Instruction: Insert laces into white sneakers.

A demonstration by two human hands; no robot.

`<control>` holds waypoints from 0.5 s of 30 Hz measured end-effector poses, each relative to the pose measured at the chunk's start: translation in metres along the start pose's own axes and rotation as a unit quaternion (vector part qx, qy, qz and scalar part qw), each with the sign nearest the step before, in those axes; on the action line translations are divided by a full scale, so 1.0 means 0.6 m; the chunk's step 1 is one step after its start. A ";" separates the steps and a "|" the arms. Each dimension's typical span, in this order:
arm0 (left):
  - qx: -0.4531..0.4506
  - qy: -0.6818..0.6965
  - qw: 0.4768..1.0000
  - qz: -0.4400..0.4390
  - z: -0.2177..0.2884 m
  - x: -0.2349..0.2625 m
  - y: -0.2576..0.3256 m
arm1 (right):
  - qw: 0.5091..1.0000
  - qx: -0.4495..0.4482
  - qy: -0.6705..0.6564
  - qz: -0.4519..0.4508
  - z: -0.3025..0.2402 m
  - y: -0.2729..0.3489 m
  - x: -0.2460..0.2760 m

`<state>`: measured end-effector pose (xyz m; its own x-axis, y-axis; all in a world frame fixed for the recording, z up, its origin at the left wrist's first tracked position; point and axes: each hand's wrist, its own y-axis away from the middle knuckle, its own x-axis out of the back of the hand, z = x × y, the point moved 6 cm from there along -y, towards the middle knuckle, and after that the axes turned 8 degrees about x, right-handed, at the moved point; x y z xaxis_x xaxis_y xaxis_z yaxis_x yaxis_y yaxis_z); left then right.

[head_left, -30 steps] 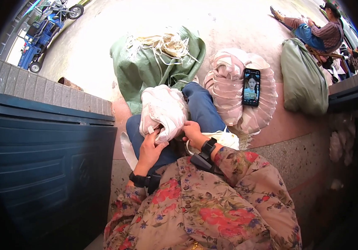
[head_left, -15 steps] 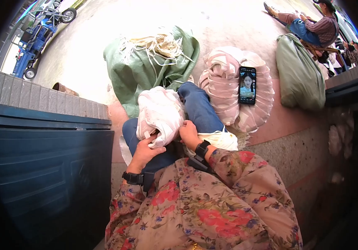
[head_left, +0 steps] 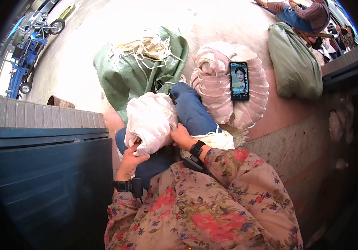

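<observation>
On my lap, between my knees, lies a whitish-pink bundle (head_left: 152, 118) of layered cloth pieces. My left hand (head_left: 132, 162) grips its near left end, with the fingers tucked into a fold and partly hidden. At the bundle's right side my right hand (head_left: 182, 137) is closed against the edge; its fingertips are out of sight. Cream strips (head_left: 220, 139) lie by my right thigh, close to the right wrist. Just beyond my lap, a green sack (head_left: 112, 79) carries a heap of loose cream strips (head_left: 145, 46).
Two large bundles of pink layered cloth (head_left: 212, 89) stand right of my knee, a lit phone (head_left: 239, 81) resting on them. Further right is a full olive sack (head_left: 296, 62), near a seated person (head_left: 308, 18). A blue door panel (head_left: 54, 179) flanks my left; a blue vehicle (head_left: 24, 58) stands beyond.
The view has shifted, moving the surroundings slightly left. The near end of the bundle has turned, and my left fingers reach further into its fold. My right hand stays at its side.
</observation>
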<state>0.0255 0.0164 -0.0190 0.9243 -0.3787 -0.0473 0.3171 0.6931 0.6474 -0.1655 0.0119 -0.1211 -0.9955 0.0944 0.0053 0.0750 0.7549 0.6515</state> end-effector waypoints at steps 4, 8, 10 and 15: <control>0.026 0.018 0.999 -0.016 -0.006 0.021 0.002 | 1.000 -0.011 -0.023 -0.011 -0.008 -0.002 0.001; 0.007 0.012 1.000 -0.018 0.001 0.016 -0.002 | 0.998 0.002 -0.054 -0.023 0.011 -0.023 -0.005; 0.011 0.014 1.000 -0.018 0.004 0.014 0.000 | 0.998 0.007 -0.064 -0.017 0.010 -0.024 -0.005; 0.017 0.004 1.000 0.000 -0.002 0.016 0.001 | 0.995 -0.012 -0.095 0.001 0.016 -0.024 -0.008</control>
<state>0.0349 0.0138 -0.0200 0.9258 -0.3741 -0.0540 0.3104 0.6712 0.6731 -0.1611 0.0067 -0.1380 -0.9661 0.2194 -0.1357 0.0736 0.7385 0.6702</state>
